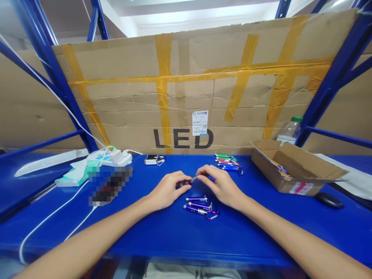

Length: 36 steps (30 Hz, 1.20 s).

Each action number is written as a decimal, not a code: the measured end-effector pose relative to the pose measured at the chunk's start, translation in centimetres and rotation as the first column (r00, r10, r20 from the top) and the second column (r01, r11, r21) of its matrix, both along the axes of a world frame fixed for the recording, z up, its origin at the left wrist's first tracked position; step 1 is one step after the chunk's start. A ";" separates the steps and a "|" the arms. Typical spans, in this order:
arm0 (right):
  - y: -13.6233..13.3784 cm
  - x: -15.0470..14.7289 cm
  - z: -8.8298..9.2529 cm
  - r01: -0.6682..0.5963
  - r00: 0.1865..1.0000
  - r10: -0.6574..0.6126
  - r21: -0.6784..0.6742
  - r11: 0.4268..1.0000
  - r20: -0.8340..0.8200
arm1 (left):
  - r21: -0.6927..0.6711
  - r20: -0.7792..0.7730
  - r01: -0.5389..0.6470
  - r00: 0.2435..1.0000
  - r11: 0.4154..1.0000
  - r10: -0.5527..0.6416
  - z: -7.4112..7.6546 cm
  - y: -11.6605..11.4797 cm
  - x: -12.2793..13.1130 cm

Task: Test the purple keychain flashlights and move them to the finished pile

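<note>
My left hand (173, 187) and my right hand (220, 183) meet over the middle of the table, both with fingers pinched. Between the fingertips is a small purple keychain penlight (193, 179), its silvery end showing; most of it is hidden by the fingers. Just below the hands, several purple penlights (198, 206) with purple carabiner clips lie side by side on the blue tabletop (162, 236). Farther back on the left is a group of black and silver penlights (154, 160). Green, red and blue penlights (228, 161) lie in a row behind my right hand.
On the right stands an open cardboard box (299, 186) with small colourful items inside, a black mouse (329, 200) beside it and a bottle (290, 130) behind. A white power strip (123, 158), cables and a tissue pack (72, 175) occupy the left. Cardboard (133, 104) walls the back.
</note>
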State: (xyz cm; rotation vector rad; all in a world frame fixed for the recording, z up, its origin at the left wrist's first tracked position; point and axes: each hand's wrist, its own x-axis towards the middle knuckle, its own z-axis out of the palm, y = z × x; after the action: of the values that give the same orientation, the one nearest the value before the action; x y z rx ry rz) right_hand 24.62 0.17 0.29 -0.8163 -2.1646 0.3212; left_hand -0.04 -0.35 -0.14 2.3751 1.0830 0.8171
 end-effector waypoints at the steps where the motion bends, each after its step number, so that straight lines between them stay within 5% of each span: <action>1: -0.2 0.0 0.1 -0.022 0.999 0.022 -0.006 1.000 0.024 | 0.001 0.001 0.004 1.000 1.000 -0.004 0.0 0.0 0.0; 13: 0.0 0.0 -0.3 -0.059 0.997 0.049 -0.190 0.980 -0.058 | -0.037 0.062 0.011 0.998 0.999 -0.009 0.7 -0.9 0.2; 19: -0.3 0.6 -0.2 -0.084 0.976 0.043 0.192 0.978 0.212 | -0.249 0.141 0.044 0.990 0.968 -0.008 1.1 -1.2 0.3; 23: -0.5 1.0 0.5 -0.157 0.905 -0.112 0.566 0.809 0.411 | -0.473 0.261 0.139 0.965 0.870 -0.013 1.0 -1.0 0.1; 25: -0.7 1.0 0.7 -0.190 0.887 -0.160 0.657 0.730 0.434 | -0.532 0.316 0.198 0.948 0.823 -0.024 1.0 -0.9 0.0; 27: -0.8 1.0 0.8 -0.200 0.887 -0.161 0.673 0.712 0.434 | -0.501 0.288 0.192 0.957 0.844 -0.047 1.0 -0.9 0.0; 32: -1.1 0.7 0.4 -0.155 0.934 0.009 0.383 0.911 0.357 | -0.065 0.065 0.079 0.995 0.995 -0.075 0.7 -0.9 -0.4; 34: -1.2 0.3 0.3 -0.151 0.974 0.128 0.118 0.981 0.186 | 0.210 -0.026 0.116 0.993 0.971 -0.113 0.6 -0.9 -0.7; 36: -1.1 -0.2 0.3 -0.183 0.983 0.176 -0.220 0.958 -0.053 | 0.424 -0.086 0.147 0.989 0.894 -0.122 0.6 -0.8 -1.0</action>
State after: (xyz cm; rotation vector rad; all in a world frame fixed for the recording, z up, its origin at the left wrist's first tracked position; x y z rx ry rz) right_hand 24.47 -0.98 0.55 -0.7311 -2.2020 0.6783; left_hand -1.00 -1.14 0.45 2.8160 0.8070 1.0292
